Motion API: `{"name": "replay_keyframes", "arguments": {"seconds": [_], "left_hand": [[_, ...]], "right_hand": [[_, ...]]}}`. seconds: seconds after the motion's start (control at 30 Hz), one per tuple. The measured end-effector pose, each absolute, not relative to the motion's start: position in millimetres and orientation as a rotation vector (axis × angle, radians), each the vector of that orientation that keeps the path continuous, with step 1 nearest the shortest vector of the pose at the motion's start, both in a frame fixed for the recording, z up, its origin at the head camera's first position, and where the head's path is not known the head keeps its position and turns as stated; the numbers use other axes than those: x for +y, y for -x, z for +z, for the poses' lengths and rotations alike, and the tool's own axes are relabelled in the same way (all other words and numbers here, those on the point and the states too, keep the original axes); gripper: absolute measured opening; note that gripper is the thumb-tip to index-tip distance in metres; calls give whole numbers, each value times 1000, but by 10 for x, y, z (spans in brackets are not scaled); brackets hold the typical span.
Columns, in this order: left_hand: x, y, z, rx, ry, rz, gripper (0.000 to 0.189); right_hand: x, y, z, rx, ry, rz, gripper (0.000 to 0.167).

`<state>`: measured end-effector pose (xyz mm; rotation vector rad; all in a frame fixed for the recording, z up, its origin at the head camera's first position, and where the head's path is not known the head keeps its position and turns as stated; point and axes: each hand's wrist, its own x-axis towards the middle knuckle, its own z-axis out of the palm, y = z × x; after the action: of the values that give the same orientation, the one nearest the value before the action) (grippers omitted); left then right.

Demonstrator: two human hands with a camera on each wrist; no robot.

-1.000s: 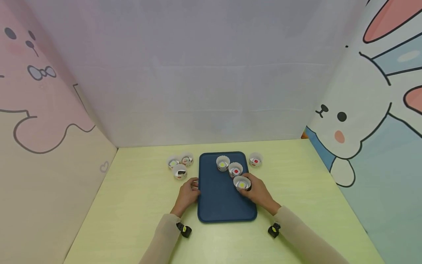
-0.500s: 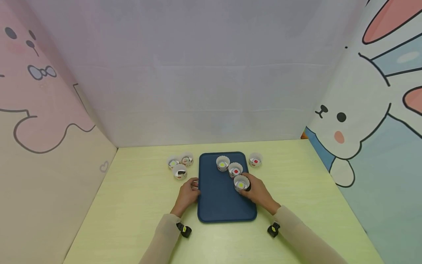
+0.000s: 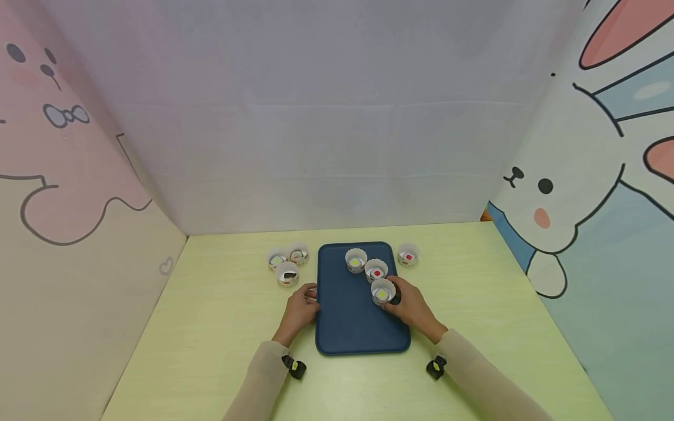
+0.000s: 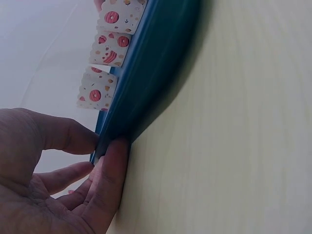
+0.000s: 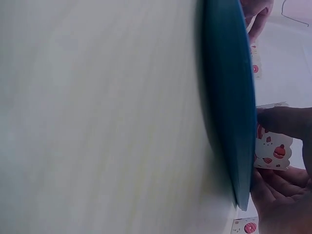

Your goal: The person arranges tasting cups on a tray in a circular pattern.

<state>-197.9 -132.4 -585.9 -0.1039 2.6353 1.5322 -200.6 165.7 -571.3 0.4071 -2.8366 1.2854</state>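
A dark blue tray (image 3: 347, 327) lies on the table. My left hand (image 3: 296, 313) grips its left edge, thumb at the rim and fingers against the side in the left wrist view. At the tray's right side, my right hand (image 3: 418, 310) holds a small white paper baking cup (image 5: 273, 151) with red cake prints and a scalloped rim. A yellow mark shows inside that cup. Two similar cups stand beyond it on the tray: one with a red mark (image 3: 375, 280) and, farther back, one with a yellow mark (image 3: 356, 269). Whether the held cup touches the tray is unclear.
Three more paper cups (image 3: 286, 282) stand close together left of the tray. Another cup with a red mark (image 3: 408, 262) stands off the tray's far right corner. A pale curtain (image 3: 337, 146) rises behind the yellowish table (image 3: 210, 351), with printed panels at both sides.
The held cup has shifted slightly left over the tray, closer to the cup with the red mark. My left hand and the tray have stayed in place.
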Motion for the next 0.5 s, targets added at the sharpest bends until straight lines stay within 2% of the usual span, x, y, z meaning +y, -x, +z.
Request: {"name": "replay_keyframes", "arguments": {"seconds": [0.5], "left_hand": [[-1320,1974,-5854,2636,101,1534,55]], "right_hand": [[1652,2016,-5721,-2851,-418,1298,77]]}}
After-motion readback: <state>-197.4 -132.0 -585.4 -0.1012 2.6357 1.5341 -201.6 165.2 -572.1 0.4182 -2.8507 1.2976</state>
